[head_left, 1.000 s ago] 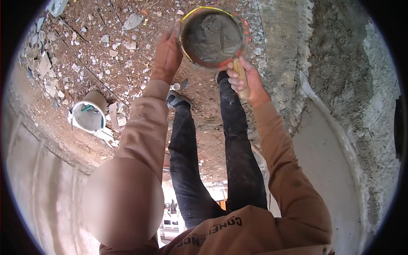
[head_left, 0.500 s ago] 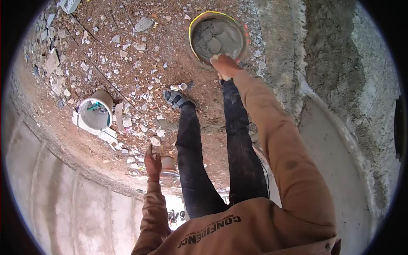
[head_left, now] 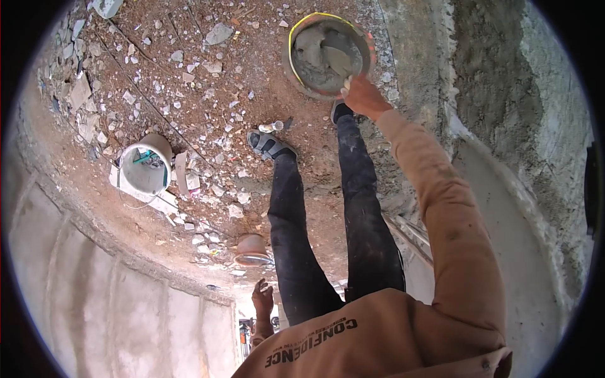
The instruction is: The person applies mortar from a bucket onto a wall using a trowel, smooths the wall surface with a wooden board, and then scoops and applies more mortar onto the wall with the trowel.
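Observation:
My right hand [head_left: 366, 96] is closed on a trowel [head_left: 338, 60], whose handle is mostly hidden by the fingers. The trowel's blade rests on wet grey mortar [head_left: 309, 44] inside a round bucket [head_left: 321, 94] with a yellow edge. A mound of the mortar rises to the left of the blade. Low by my body, my left hand [head_left: 263, 298] is empty, its fingers apart and slightly bent.
A pale bucket [head_left: 129, 165] with green-handled items inside stands at left on a white board. Nearer my legs is a smaller brownish bucket [head_left: 251, 244]. Stones and rubble [head_left: 218, 34] litter the dirt floor. A rough cement edge [head_left: 416, 69] runs along the right.
My right hand has shifted right with the trowel, and the blade has turned in the bucket beside a raised mound of mortar. My left hand has drawn back towards my body.

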Demonstrator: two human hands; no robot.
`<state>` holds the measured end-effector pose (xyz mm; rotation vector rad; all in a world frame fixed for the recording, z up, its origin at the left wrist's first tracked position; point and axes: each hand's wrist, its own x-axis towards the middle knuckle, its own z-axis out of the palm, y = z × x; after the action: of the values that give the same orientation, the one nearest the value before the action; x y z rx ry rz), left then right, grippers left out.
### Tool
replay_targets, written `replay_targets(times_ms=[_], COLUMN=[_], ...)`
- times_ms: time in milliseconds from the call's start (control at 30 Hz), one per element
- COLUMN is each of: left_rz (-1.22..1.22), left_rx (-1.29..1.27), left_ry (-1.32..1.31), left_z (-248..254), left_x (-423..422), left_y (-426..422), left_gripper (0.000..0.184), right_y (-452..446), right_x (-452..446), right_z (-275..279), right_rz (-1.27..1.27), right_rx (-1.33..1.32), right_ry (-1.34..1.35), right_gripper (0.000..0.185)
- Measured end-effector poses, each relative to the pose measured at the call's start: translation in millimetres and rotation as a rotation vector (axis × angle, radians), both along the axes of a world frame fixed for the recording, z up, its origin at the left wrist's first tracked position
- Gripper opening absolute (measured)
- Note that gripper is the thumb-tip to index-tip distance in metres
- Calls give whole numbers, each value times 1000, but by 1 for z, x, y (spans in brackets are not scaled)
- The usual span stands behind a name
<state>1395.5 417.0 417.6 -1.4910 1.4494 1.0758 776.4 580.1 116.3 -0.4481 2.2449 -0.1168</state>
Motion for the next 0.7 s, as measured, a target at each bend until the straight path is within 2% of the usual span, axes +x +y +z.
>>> replay_targets(times_ms=[33,100,133,233,267,333,400,467,500,533,600,633,700], left_rz=[42,123,260,331,357,402,437,436,425,431,468,485,470], left_rx=[-17,-51,-82,-154,-150,-129,-107,-57,-47,-38,-27,2,3], left_ry=[-2,-5,85,61,71,-37,-98,-88,-97,-81,-29,41,-32], left_z=[-3,-8,-6,-2,4,17,12,15,10,7,24,10,0], left_x=[-8,-27,-28,-32,-33,-13,-18,-15,-21,-18,-23,-36,-43], left_y=[-5,-18,-22,-32,-33,-27,-25,-20,-22,-22,-22,-23,-29], left_gripper=[41,40,39,38,38,38,38,38,38,38,37,36,34], right_y=[2,14,13,-22,-43,-30,-34,-37,-38,-38,-27,-33,-26], right_x=[-2,-9,-7,-6,-18,-19,-35,-20,-13,0,15,21,21], right_z=[13,-14,-12,-17,38,26,-4,-48,-52,-47,-2,17,-5], right_rz=[-69,-561,-805,-570,-499,65,359,387,220,59,230,-270,-261], right_rx=[-9,-107,-146,-20,-38,-30,-42,-47,-47,-46,-142,-171,-186], right_ry=[7,-390,-602,-574,-528,-176,44,74,25,-27,-20,25,180], right_gripper=[41,42,43,45,42,36,32,28,25,24,28,32,42])
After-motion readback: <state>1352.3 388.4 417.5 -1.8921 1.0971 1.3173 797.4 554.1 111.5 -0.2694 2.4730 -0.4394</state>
